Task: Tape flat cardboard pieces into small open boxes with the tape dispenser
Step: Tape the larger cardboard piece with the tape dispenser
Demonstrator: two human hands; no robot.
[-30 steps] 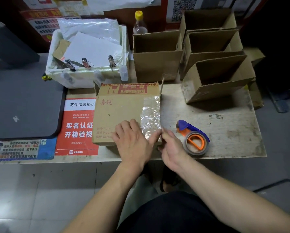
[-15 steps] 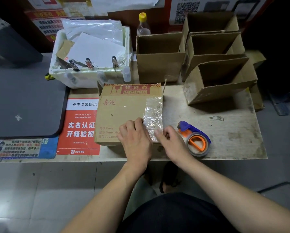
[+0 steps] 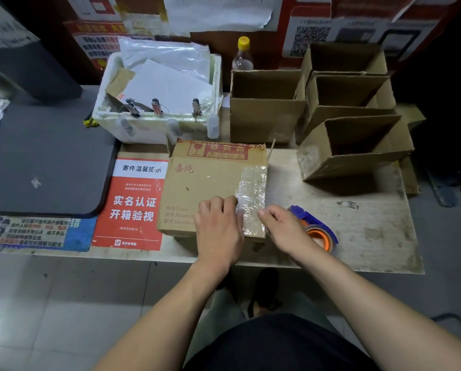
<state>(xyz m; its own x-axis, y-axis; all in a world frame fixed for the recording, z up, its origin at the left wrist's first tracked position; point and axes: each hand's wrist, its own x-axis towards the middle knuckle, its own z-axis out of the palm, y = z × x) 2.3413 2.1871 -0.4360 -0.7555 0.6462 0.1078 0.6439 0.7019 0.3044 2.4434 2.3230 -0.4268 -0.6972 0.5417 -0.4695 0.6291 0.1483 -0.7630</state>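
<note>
Worn table [image 3: 371,236] at near edge: my left hand [image 3: 218,231] and right hand [image 3: 285,231], fingers [image 3: 234,207] flat, press tape [image 3: 252,194] onto current box [image 3: 210,188]. Tape dispenser [image 3: 317,231] idle just right. Beyond, four finished boxes [image 3: 267,121] stand open.

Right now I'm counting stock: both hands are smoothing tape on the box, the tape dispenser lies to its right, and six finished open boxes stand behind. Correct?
Not quite. The head view shows four finished open boxes behind, not six. The rest holds: the left hand and right hand press the tape on the box, and the tape dispenser lies to its right.
</note>
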